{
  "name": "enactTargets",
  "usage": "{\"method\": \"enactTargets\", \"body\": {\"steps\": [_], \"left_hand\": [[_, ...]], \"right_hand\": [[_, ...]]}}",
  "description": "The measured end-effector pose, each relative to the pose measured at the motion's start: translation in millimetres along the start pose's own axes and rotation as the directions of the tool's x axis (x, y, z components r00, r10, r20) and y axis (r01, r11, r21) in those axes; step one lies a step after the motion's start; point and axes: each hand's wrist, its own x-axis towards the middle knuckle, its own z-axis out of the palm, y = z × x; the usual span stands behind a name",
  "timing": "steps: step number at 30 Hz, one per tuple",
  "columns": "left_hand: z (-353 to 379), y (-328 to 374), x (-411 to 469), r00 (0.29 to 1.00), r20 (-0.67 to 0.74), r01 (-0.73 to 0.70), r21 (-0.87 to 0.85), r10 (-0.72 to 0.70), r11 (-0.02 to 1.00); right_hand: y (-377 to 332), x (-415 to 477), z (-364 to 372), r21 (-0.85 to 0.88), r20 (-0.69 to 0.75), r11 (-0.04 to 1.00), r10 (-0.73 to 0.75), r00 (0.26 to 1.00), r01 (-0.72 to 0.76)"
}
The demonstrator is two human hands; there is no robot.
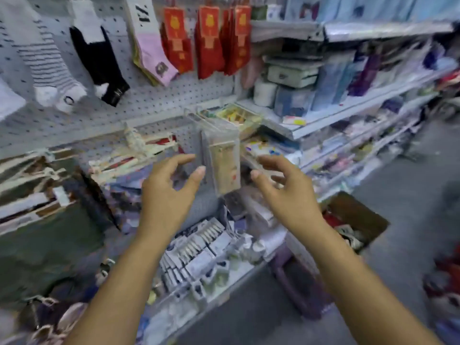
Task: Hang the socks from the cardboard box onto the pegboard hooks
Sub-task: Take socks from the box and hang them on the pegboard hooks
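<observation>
1. Both of your hands are raised in front of the pegboard: your left hand and your right hand, one on each side of a single sock pack.
2. Your left grip is released. The fingers are spread and nearly straight and hold nothing. The thumb tip sits just beside the pack's left edge, and blur hides whether it touches.
3. Your right grip is released as well. The fingers are loosely spread and hold nothing, near the pack's right edge but apart from it.
4. The one sock pack, clear-wrapped with a tan card, hangs upright off the lower pegboard between your hands. What carries it is too blurred to tell.
5. One cardboard box stands open on the floor to the right, at the foot of the shelves and beyond your right wrist. Red and white socks lie inside it, too blurred to count.
6. Along the upper pegboard you can count six hanging lots, left to right:
   - one grey-striped sock
   - one black-and-white sock
   - one pink pack
   - three red bunches
7. A seventh, white piece is cut off by the left edge.
</observation>
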Motion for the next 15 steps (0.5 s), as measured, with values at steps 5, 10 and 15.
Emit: {"method": "enactTargets", "body": {"steps": [5,10,15], "left_hand": [[121.7,21.9,-77.7,0.967,0.255,-0.019,-0.022,0.024,1.000],[204.2,30.3,-131.9,0.896,0.443,-0.058,0.031,0.038,0.998],[260.3,8.1,-148.0,0.793,0.610,-0.069,0.087,0.002,0.994]], "right_hand": [[101.9,-90.5,-88.9,-0.127,-0.128,0.971,0.186,0.974,-0.202],[169.2,-160.1,-144.4,-0.138,-0.205,0.905,0.372,0.905,-0.403],[226.1,-191.6,-155.5,-0.114,-0.217,0.787,0.576,0.788,-0.606]]}}
